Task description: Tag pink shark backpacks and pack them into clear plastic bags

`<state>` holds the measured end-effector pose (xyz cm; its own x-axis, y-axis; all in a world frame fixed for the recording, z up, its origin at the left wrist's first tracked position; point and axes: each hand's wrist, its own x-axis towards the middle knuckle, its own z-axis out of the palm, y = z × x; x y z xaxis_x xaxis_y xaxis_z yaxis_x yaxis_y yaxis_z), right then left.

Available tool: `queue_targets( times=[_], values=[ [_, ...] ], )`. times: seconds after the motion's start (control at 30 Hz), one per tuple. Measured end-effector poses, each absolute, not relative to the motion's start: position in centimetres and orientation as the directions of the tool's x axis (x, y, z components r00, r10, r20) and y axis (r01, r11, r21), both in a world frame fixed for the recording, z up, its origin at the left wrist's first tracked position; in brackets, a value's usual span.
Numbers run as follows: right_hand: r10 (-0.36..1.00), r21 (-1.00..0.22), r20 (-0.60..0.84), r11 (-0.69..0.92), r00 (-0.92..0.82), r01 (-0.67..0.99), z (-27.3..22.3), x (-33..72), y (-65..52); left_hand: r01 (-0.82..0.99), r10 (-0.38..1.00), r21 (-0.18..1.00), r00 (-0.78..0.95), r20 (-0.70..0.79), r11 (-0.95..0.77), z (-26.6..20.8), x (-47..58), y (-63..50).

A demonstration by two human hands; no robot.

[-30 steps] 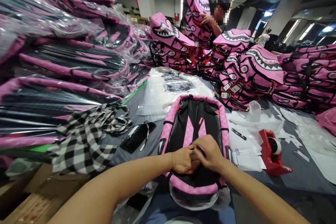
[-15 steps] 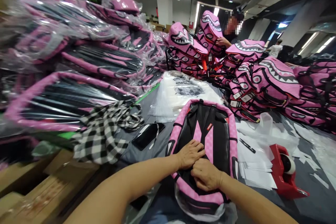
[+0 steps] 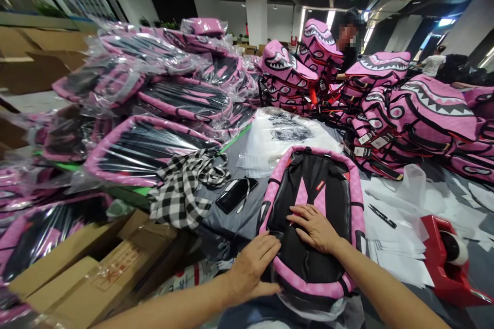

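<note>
A pink and black backpack (image 3: 339,185) lies back side up on the grey table in front of me, with clear plastic (image 3: 328,311) under its near end. My right hand (image 3: 314,229) rests flat on the black back panel, fingers spread. At the backpack's lower left edge is my left hand (image 3: 252,270), its fingers stretched out and its thumb apart; it holds nothing. Whether its fingertips touch the pink border I cannot tell. Just beyond the backpack sits a stack of printed plastic bags (image 3: 289,136).
Plastic-wrapped backpacks (image 3: 185,95) are piled at left, unwrapped ones (image 3: 424,105) at right. A checkered cloth (image 3: 185,185) and a phone (image 3: 236,194) lie left. Small snips (image 3: 382,215) rest on white paper (image 3: 401,257) beside a red tape dispenser (image 3: 443,262). An open carton (image 3: 100,272) stands lower left. A person (image 3: 349,36) is behind.
My hands, close together on the back panel before, have parted. The left moved to the backpack's lower left edge; the right opened from a curled shape and lies flat. The view turned left.
</note>
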<state>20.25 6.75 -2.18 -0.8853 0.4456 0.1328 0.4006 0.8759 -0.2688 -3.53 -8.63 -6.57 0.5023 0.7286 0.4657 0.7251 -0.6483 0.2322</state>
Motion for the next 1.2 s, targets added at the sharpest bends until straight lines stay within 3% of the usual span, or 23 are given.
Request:
queue_targets(
  times=[0.13,0.23,0.47,0.57,0.67,0.77,0.83,0.9,1.0,1.1,1.2],
  values=[
    [0.466,-0.273,0.129,0.865,-0.875,0.421,-2.2,20.2,6.7,0.743,0.741,0.102,0.626,0.244,-0.661,-6.3,-1.3,-4.9],
    [0.483,-0.270,0.107,0.855,-0.869,0.442,-1.4,20.2,6.7,0.651,0.654,0.078,0.740,0.158,-0.755,-4.2,-1.1,-1.5],
    [0.670,-0.123,0.142,0.742,-0.728,0.659,-0.9,20.4,6.2,0.472,0.471,0.027,0.872,0.135,-0.881,-3.5,-2.0,-3.8],
    [0.683,-0.119,0.167,0.730,-0.711,0.673,-3.0,20.6,5.7,0.431,0.444,0.106,0.877,0.182,-0.896,-2.9,-2.5,-3.6],
    [0.667,-0.144,0.257,0.742,-0.700,0.654,-4.9,20.8,5.5,0.553,0.600,0.233,0.747,0.287,-0.800,-0.5,-2.2,1.3],
    [0.684,-0.242,0.385,0.723,-0.620,0.647,-5.6,20.9,5.7,0.772,0.819,0.304,0.456,0.347,-0.558,0.5,-0.5,7.7],
    [0.727,-0.381,0.489,0.675,-0.481,0.632,-5.6,21.0,5.8,0.844,0.878,0.294,0.356,0.319,-0.449,-0.6,1.0,10.6],
    [0.786,-0.541,0.559,0.588,-0.264,0.601,-5.5,20.9,5.8,0.854,0.887,0.266,0.382,0.259,-0.446,-2.2,2.2,11.9],
    [0.848,-0.712,0.529,0.443,0.001,0.545,-5.4,20.7,5.8,0.870,0.914,0.281,0.383,0.136,-0.406,-3.5,3.4,11.9],
    [0.871,-0.747,0.490,0.417,0.006,0.517,-4.6,21.2,6.5,0.924,0.974,0.311,0.200,0.103,-0.222,-3.7,4.9,11.1],
    [0.843,-0.678,0.533,0.477,-0.073,0.559,-1.6,22.3,9.3,0.916,0.965,0.345,0.128,0.230,-0.203,-4.0,6.2,10.4]
  ],
)
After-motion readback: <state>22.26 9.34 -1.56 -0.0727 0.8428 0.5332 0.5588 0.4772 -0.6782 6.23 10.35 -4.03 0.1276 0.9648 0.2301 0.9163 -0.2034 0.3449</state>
